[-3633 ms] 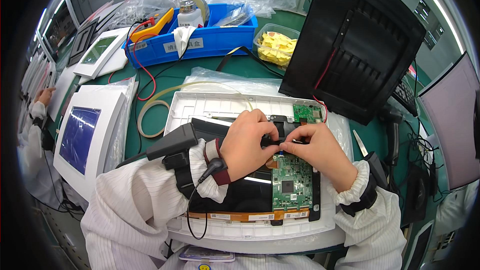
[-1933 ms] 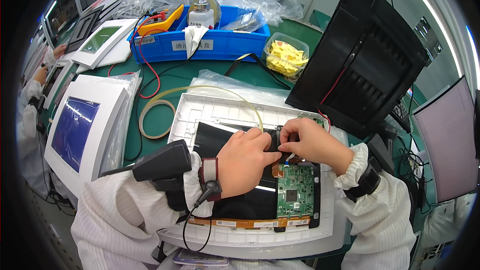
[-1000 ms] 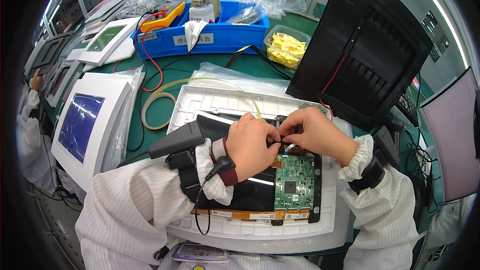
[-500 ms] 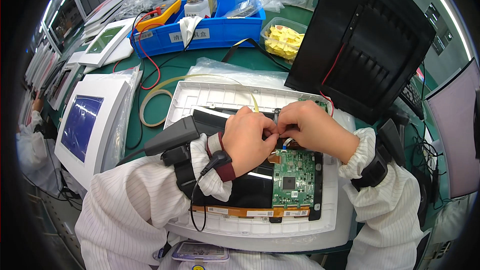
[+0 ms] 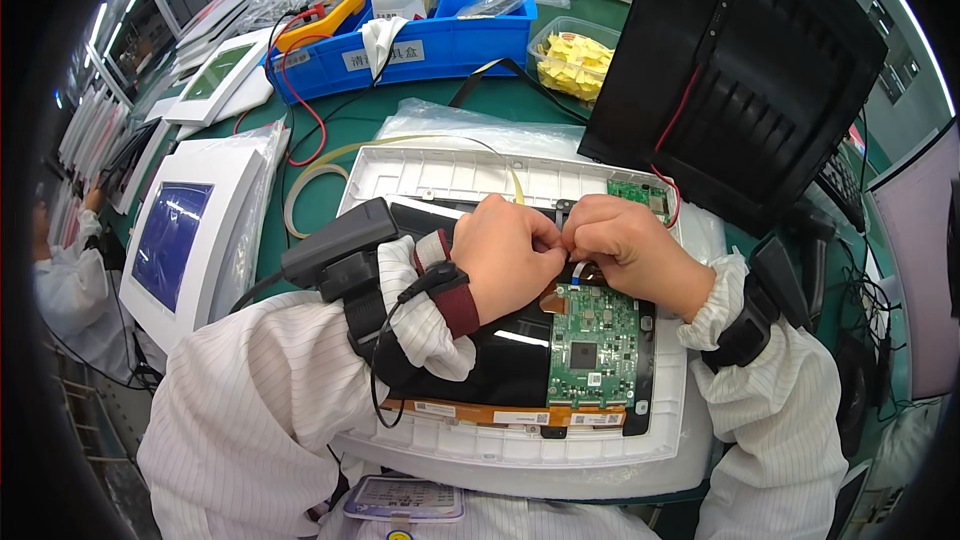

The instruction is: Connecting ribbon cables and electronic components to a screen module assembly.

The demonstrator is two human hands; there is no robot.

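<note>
“Standing tilted at the far right, is that a black housing?”

“Yes, ribbed on the side we see. Just in front of it lies a white frame, and inside that rests a glossy black panel.”

“And around the frame?”

“A blue bin at the back, then, out to the left, a white unit with a blue screen.”

“How about the hands?”

“Close together over the far part of the panel. The left hand has its thumb and fingers bent inward; the right hand is curled too, its tips right by the left's. Whether they grip anything is hidden among the fingertips, so I cannot tell.”

“Where is the circuit board?”

“On the panel's right side, nearer the person than the right hand.”

“Anything smaller?”

“A tape roll left of the frame, a second green board at its far right corner, and a short white ribbon at the circuit board's far edge, just beside the right hand's fingers.”
</note>
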